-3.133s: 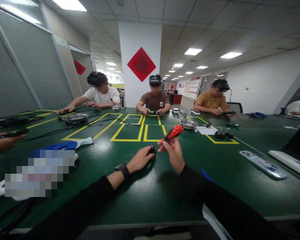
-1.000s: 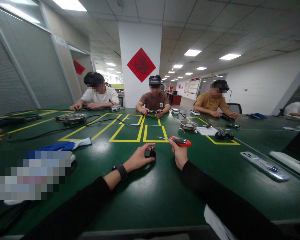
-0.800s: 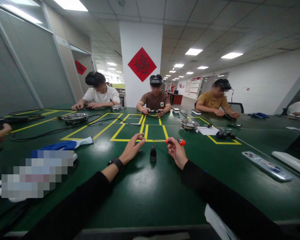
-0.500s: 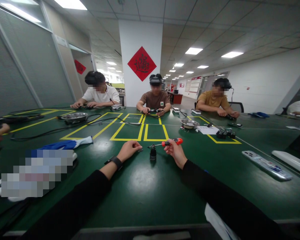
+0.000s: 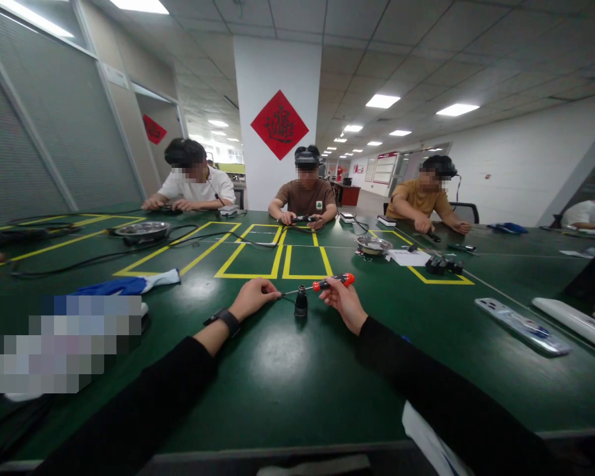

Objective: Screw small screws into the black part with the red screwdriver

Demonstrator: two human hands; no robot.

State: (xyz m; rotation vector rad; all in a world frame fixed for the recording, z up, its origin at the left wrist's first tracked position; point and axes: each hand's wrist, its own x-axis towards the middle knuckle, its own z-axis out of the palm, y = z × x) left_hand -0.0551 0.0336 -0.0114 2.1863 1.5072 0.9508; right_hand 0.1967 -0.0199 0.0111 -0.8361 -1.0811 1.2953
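Observation:
My right hand [image 5: 344, 303] grips a screwdriver [image 5: 333, 282] by its red-and-black handle, and the thin shaft points left. Its tip meets the fingertips of my left hand [image 5: 256, 296], which are pinched around a tiny metal piece that looks like a screw. Just below the shaft a small black cylindrical part [image 5: 301, 304] with a narrower top stands upright on the green table [image 5: 277, 377]. Neither hand grips this part. The left wrist wears a dark band.
A blue-and-white glove [image 5: 129, 284] lies left, beside a blurred-out item. To the right are a phone [image 5: 520, 325] and a long white case [image 5: 575, 322]. Further off stand metal bowls [image 5: 373, 245], black parts [image 5: 443, 264] and cables. Several people sit around the table.
The screwdriver and my right hand have shifted left, bringing the tip to my left fingertips. The view has moved slightly. The black part still stands in place.

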